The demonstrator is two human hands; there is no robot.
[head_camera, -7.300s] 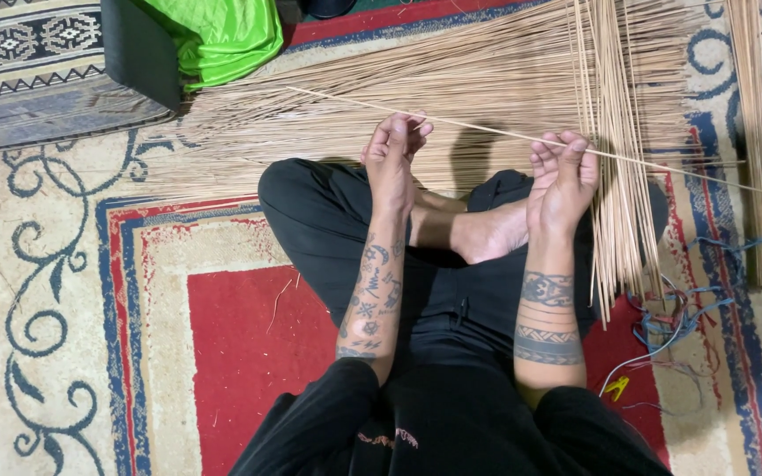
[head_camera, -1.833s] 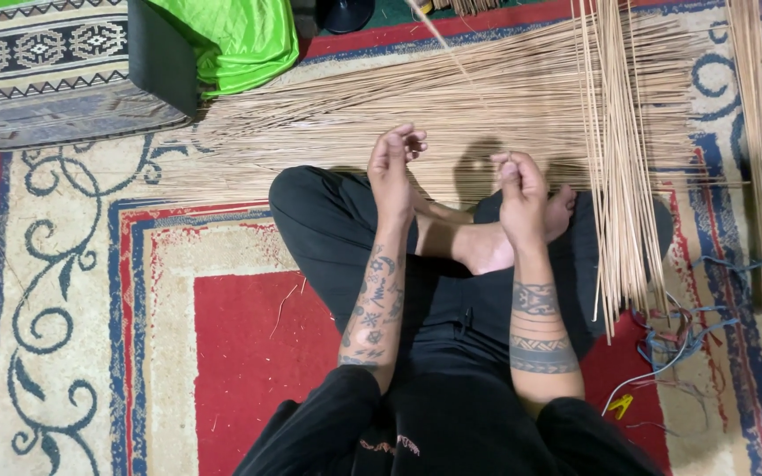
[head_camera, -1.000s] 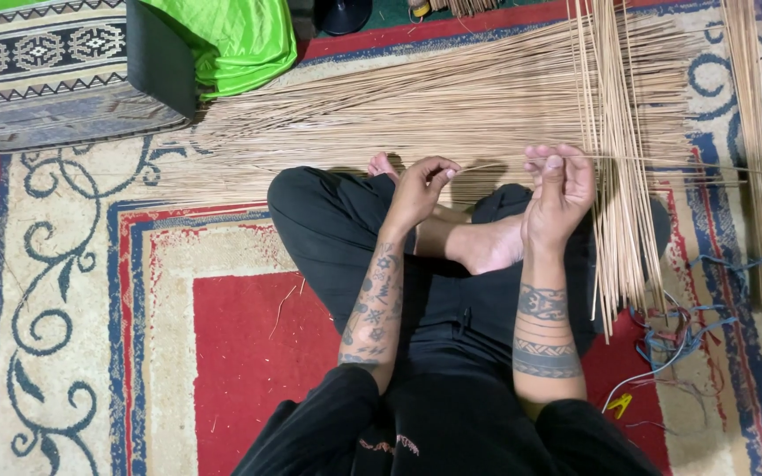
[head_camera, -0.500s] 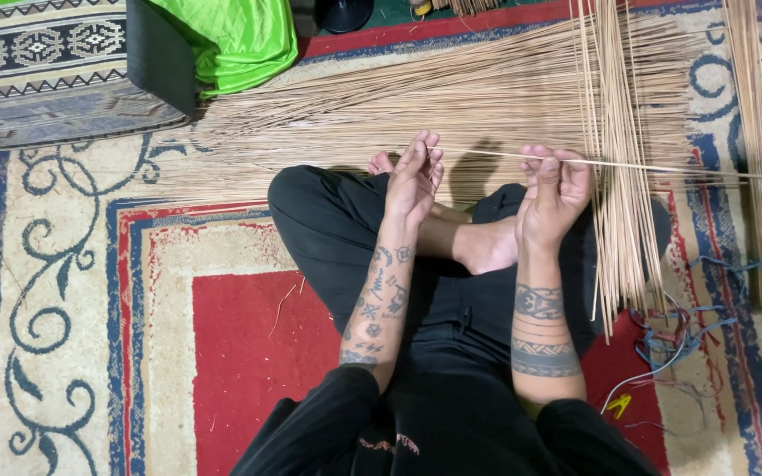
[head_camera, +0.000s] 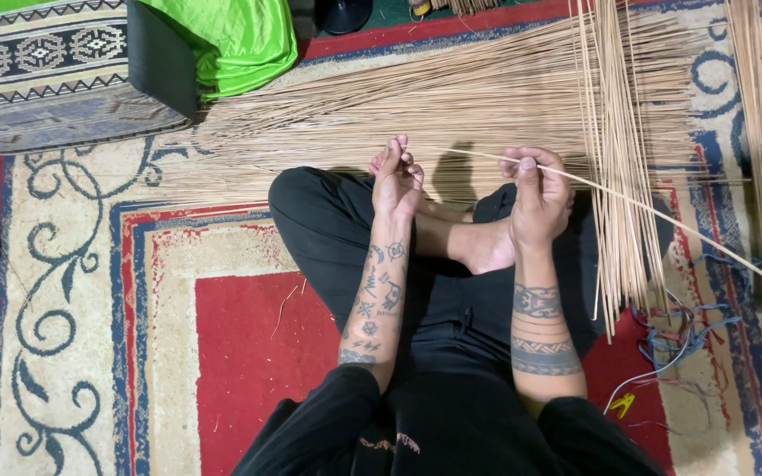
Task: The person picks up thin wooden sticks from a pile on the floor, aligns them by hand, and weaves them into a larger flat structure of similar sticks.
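Right hand (head_camera: 535, 198) fist closed around thin stick (head_camera: 654, 216), stick running out rightward from grip over upright stick bundle (head_camera: 615, 159); left hand (head_camera: 396, 176) fingers pressed together, possibly pinching stick's near end, unclear; loose stick pile (head_camera: 416, 106) beyond both hands

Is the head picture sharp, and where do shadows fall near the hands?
Head view: mostly sharp, evenly lit, no glare. A dark shadow lies on the stick pile between the left hand and right hand. The thin stick in the right hand stays crisp; the frame edges bend slightly.
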